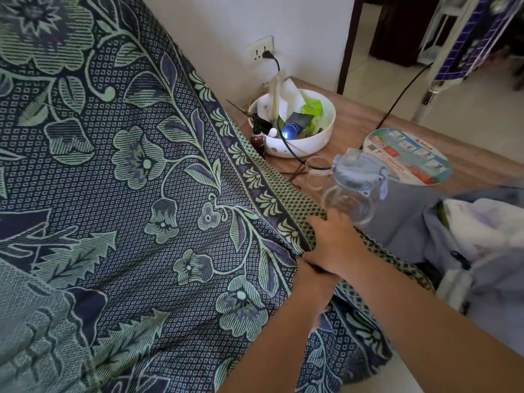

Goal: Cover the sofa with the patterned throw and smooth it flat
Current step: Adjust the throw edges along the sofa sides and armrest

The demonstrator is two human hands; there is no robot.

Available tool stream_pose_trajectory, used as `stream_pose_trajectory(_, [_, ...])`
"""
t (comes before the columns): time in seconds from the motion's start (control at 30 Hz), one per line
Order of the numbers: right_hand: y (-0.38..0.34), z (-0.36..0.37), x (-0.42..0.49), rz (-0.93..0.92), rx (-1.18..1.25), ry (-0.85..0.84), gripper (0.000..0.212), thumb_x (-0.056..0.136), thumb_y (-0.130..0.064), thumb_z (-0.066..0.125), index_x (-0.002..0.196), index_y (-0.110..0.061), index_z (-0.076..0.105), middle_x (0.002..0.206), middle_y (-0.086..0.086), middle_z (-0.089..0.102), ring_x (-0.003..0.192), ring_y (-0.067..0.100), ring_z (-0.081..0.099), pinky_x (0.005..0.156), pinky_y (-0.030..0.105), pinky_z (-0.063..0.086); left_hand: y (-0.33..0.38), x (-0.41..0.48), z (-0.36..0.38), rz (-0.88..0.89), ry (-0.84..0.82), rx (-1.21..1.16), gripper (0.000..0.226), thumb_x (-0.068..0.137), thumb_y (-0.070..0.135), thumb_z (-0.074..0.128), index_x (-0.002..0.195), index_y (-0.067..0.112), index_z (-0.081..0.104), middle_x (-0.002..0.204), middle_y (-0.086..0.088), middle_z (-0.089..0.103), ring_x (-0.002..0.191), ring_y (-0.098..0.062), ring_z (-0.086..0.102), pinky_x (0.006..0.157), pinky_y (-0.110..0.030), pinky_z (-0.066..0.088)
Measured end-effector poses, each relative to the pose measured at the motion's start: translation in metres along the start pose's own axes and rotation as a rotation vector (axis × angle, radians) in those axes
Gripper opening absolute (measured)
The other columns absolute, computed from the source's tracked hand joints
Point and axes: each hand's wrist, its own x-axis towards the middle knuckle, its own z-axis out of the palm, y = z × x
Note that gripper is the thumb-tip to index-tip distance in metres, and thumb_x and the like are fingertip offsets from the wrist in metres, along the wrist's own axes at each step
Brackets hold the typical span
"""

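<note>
The patterned throw (136,171), dark blue with pale green flowers and leaves, drapes over the sofa and fills the left and middle of the head view. Its bordered edge (272,199) runs down the sofa's right side. My right hand (334,242) presses on that edge, fingers curled over a fold of the throw. My left hand (312,282) sits just below it, fingers tucked into the same fold and mostly hidden. The sofa itself is hidden under the cloth.
A wooden side table (357,120) stands right of the sofa with a white bowl (309,143) of small items, a clear water bottle (354,191), a glass (316,174) and a round printed fan (408,156). A black cable (402,89) runs from a wall socket (261,48). Grey clothes (467,236) lie at right.
</note>
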Motion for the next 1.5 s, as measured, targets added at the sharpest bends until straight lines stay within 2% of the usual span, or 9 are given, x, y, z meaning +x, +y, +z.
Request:
stream_pose_trajectory(0.1, [0.006,-0.003,-0.006,-0.009,0.028,-0.006,0.069,0.082,-0.039,0.068,0.140,-0.019,0.036,0.149,0.011,0.025,0.137,0.033,0.025,0.111,0.042,0.028,-0.007,-0.010,0.005,0.104,0.095,0.112,0.042,0.085,0.026,0.060,0.121,0.017,0.041,0.102,-0.008,0.060,0.092,-0.025,0.059,0.087,-0.044,0.052])
stream_pose_trajectory(0.3, [0.021,0.003,-0.033,0.088,0.032,0.052,0.062,0.085,-0.045,0.062,0.133,-0.013,0.040,0.132,0.012,0.036,0.127,0.030,0.036,0.101,0.039,0.040,-0.011,-0.027,0.030,0.071,0.020,0.196,0.068,0.092,0.024,0.054,0.146,0.018,0.013,0.132,-0.016,0.051,0.114,-0.033,0.056,0.089,-0.044,0.050])
stream_pose_trajectory(0.4, [0.026,0.002,-0.034,0.093,0.066,0.021,0.063,0.084,-0.048,0.063,0.132,-0.012,0.043,0.137,0.010,0.035,0.127,0.029,0.037,0.101,0.036,0.039,-0.012,-0.024,0.028,0.034,0.003,0.158,0.083,0.090,0.024,0.055,0.150,0.025,-0.003,0.128,-0.021,0.056,0.118,-0.037,0.056,0.093,-0.050,0.049])
stream_pose_trajectory(0.57, [0.026,0.000,-0.034,0.083,0.095,0.006,0.064,0.086,-0.042,0.062,0.137,-0.012,0.038,0.144,0.008,0.031,0.133,0.029,0.031,0.107,0.037,0.033,-0.009,-0.024,0.016,0.007,0.000,0.055,0.053,0.098,0.023,0.045,0.146,0.025,0.022,0.132,-0.007,0.055,0.091,-0.017,0.066,0.055,-0.018,0.053])
stream_pose_trajectory(0.7, [0.021,-0.007,-0.045,0.083,0.174,0.065,0.061,0.090,-0.036,0.058,0.143,-0.017,0.034,0.146,0.007,0.033,0.136,0.026,0.030,0.109,0.035,0.030,-0.008,-0.036,0.005,0.080,0.117,0.083,0.022,0.095,0.018,0.045,0.116,0.023,0.049,0.110,-0.008,0.063,0.097,-0.023,0.063,0.075,-0.035,0.054])
stream_pose_trajectory(0.9, [-0.031,-0.040,-0.062,0.027,0.423,0.158,0.034,0.092,-0.021,0.052,0.125,-0.013,0.055,0.121,0.007,0.058,0.108,0.022,0.057,0.091,0.031,0.044,0.030,-0.085,-0.044,0.249,0.343,-0.038,0.017,0.090,0.006,0.046,0.090,0.019,0.057,0.087,-0.005,0.067,0.085,-0.024,0.064,0.080,-0.037,0.052])
stream_pose_trajectory(1.03, [-0.078,-0.078,-0.084,-0.043,0.513,0.203,0.023,0.094,-0.017,0.048,0.111,-0.010,0.062,0.100,0.009,0.068,0.089,0.025,0.064,0.081,0.038,0.051,0.064,-0.137,-0.091,0.428,0.488,-0.047,0.026,0.090,0.000,0.043,0.077,0.020,0.054,0.070,0.001,0.061,0.062,-0.015,0.056,0.061,-0.026,0.046])
stream_pose_trajectory(1.27, [-0.159,-0.148,-0.122,-0.200,0.701,0.361,0.016,0.095,-0.018,0.047,0.097,-0.015,0.063,0.066,-0.013,0.053,0.056,0.000,0.045,0.047,0.012,0.031,0.113,-0.239,-0.160,0.657,0.672,-0.035,0.029,0.091,0.001,0.039,0.077,0.020,0.055,0.065,0.004,0.057,0.055,-0.012,0.048,0.045,-0.019,0.039])
stream_pose_trajectory(1.5, [-0.240,-0.220,-0.186,-0.409,0.870,0.313,0.018,0.094,-0.016,0.046,0.086,-0.025,0.058,0.073,-0.001,0.060,0.066,0.018,0.056,0.058,0.030,0.041,0.145,-0.365,-0.202,0.722,0.843,-0.121,0.029,0.092,0.001,0.038,0.078,0.022,0.052,0.068,0.005,0.058,0.057,-0.010,0.048,0.053,-0.020,0.041])
